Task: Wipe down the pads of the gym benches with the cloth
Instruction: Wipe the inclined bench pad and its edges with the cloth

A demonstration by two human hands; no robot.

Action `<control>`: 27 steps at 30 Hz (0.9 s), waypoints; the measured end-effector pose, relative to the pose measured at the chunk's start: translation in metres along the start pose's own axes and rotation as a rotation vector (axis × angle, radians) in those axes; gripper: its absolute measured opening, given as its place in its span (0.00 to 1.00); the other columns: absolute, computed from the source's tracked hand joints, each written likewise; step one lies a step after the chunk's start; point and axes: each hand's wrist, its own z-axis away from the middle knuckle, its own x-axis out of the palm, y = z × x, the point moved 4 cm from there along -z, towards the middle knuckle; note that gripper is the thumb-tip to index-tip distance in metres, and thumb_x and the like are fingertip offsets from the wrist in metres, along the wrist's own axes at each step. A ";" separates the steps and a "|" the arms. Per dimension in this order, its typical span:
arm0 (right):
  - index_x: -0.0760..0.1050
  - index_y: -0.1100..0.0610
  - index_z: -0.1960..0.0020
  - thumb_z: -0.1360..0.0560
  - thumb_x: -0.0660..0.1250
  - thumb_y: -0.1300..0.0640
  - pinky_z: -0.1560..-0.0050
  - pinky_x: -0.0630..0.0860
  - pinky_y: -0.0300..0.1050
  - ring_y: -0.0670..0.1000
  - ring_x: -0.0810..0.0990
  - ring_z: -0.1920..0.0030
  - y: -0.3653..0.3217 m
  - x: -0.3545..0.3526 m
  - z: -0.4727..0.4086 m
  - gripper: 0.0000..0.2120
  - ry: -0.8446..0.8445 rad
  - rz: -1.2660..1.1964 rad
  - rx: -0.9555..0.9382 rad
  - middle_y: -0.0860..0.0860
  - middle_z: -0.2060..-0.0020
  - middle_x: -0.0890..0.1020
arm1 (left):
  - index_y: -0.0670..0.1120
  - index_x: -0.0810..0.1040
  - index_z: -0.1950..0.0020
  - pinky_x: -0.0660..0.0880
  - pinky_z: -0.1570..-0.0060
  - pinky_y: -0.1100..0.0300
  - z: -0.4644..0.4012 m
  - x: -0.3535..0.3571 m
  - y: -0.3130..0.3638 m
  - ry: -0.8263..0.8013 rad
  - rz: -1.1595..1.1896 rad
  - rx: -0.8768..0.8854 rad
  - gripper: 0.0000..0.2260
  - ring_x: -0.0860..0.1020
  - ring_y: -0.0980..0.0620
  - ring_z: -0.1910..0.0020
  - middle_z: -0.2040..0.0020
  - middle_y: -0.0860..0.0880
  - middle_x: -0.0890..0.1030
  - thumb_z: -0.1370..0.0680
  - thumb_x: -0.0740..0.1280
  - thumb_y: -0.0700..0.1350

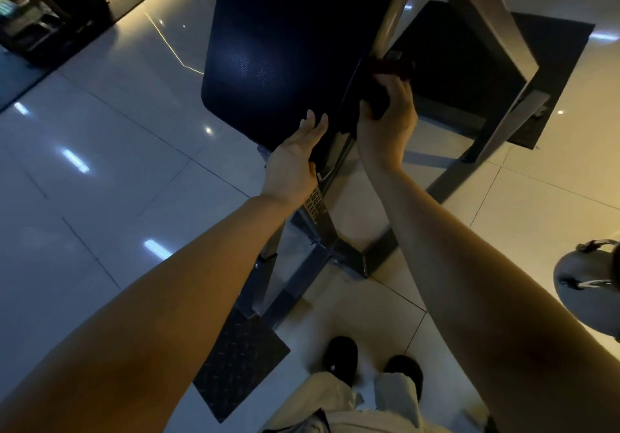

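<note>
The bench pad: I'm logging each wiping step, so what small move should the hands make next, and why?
Probably draw the cloth along the pad's right edge. The right hand grips the dark cloth at that side of the bench pad, while the left hand rests with straight fingers on the pad's near corner, seemingly steadying it. The pad's broad top is not under the cloth.

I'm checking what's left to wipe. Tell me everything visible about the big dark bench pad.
The bench pad is a large rounded-corner slab in dark, faintly grained, vinyl-like upholstery with a dull sheen, mounted on a grey metal frame. The left hand rests flat at its near corner; the right hand holds something dark at its right edge.
</note>
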 end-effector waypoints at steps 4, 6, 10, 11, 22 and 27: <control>0.77 0.58 0.41 0.26 0.66 0.67 0.54 0.67 0.21 0.46 0.76 0.44 0.042 0.006 0.050 0.14 -0.344 0.087 0.206 0.50 0.44 0.78 | 0.49 0.56 0.22 0.52 0.29 0.65 0.001 0.000 0.003 0.009 0.034 0.009 0.35 0.56 0.52 0.24 0.22 0.47 0.56 0.25 0.64 0.30; 0.78 0.57 0.39 0.25 0.65 0.67 0.60 0.68 0.19 0.48 0.78 0.45 0.052 0.001 0.061 0.15 -0.403 0.106 0.266 0.53 0.44 0.80 | 0.50 0.56 0.22 0.51 0.31 0.68 0.001 0.001 0.003 0.007 0.022 0.009 0.34 0.55 0.52 0.23 0.21 0.47 0.55 0.24 0.64 0.32; 0.78 0.57 0.41 0.27 0.68 0.67 0.48 0.65 0.20 0.42 0.73 0.45 0.011 -0.015 0.021 0.16 -0.041 0.028 0.074 0.52 0.44 0.78 | 0.51 0.55 0.22 0.49 0.35 0.75 0.002 0.001 0.003 0.010 0.006 -0.015 0.35 0.55 0.53 0.23 0.21 0.48 0.54 0.24 0.64 0.32; 0.78 0.57 0.42 0.28 0.68 0.67 0.48 0.65 0.21 0.42 0.73 0.46 0.000 -0.012 0.013 0.15 -0.022 0.040 -0.001 0.52 0.45 0.78 | 0.50 0.55 0.22 0.52 0.35 0.72 0.003 0.001 0.004 0.016 -0.003 -0.014 0.35 0.55 0.53 0.24 0.21 0.48 0.54 0.24 0.64 0.32; 0.76 0.59 0.47 0.30 0.67 0.71 0.48 0.72 0.33 0.43 0.72 0.48 0.009 0.006 0.061 0.14 -0.101 -0.024 0.063 0.52 0.47 0.75 | 0.49 0.56 0.22 0.67 0.31 0.53 0.001 0.003 0.005 0.006 0.007 -0.001 0.32 0.57 0.48 0.24 0.22 0.45 0.56 0.23 0.66 0.38; 0.76 0.61 0.48 0.31 0.66 0.70 0.53 0.70 0.30 0.49 0.75 0.50 0.027 0.013 0.036 0.13 -0.083 0.009 0.232 0.52 0.50 0.76 | 0.50 0.55 0.22 0.60 0.30 0.61 0.002 0.003 0.006 0.025 0.007 -0.001 0.34 0.54 0.51 0.23 0.21 0.47 0.54 0.23 0.64 0.33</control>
